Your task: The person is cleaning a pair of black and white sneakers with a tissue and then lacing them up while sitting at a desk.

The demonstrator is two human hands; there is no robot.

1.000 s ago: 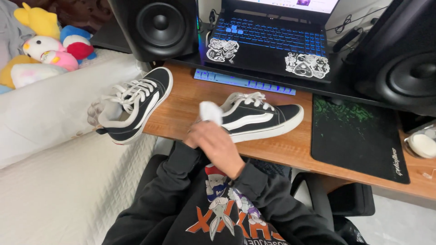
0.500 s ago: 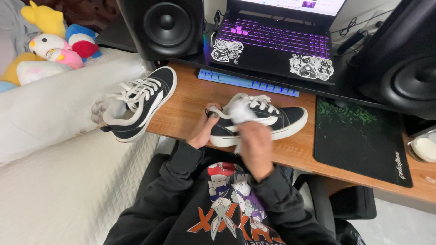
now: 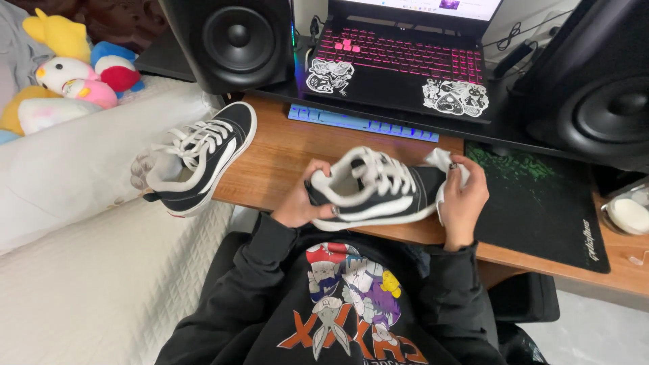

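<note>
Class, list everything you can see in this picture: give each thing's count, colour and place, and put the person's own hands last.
held shoe: 1, black with white laces and sole, above the desk's front edge, between both hands
second shoe: 1, black and white, on the desk's left corner, overhanging the edge
white cloth: 1, at the held shoe's toe, in the right hand
desk: 1, brown wood
laptop: 1, black, pink-lit keys, stickers, at the back
speakers: 2, black, either side of the laptop
mouse mat: 1, black and green, right
plush toys: several, mixed colours, far left
left hand: grip on the heel
right hand: at the toe with the cloth
</note>
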